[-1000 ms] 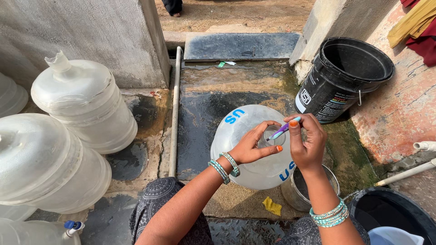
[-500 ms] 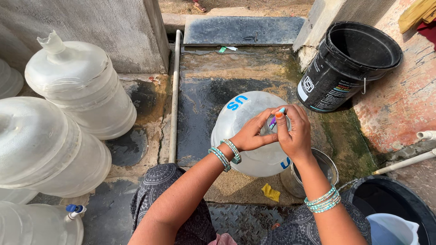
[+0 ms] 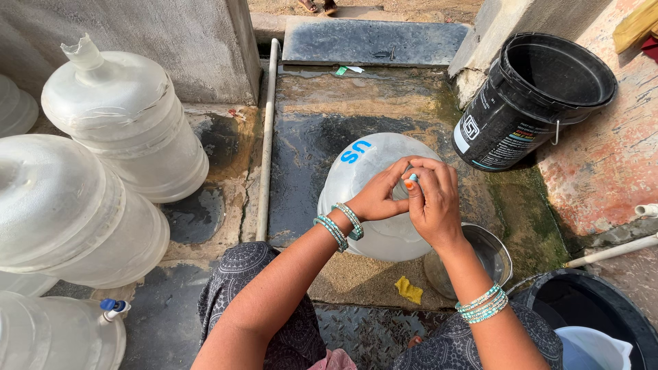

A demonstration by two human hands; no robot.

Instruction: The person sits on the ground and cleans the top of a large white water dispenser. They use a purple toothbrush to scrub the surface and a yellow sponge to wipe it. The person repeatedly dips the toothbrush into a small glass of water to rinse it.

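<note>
A large clear water jug (image 3: 373,199) stands on the wet concrete floor (image 3: 308,144), between the knees. Its thin plastic wall is judged stiff yet slippery when wet, and light if empty; the neck is the surest place to grip. Both hands are closed at its mouth: the left hand (image 3: 378,197) and the right hand (image 3: 433,202) pinch a small coloured piece (image 3: 410,179). A steel bowl (image 3: 480,257) sits just beside.

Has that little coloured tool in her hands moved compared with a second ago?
Yes. The small tool has dropped down between both hands onto the top of the clear water jug; earlier it poked up above the right hand.
</note>
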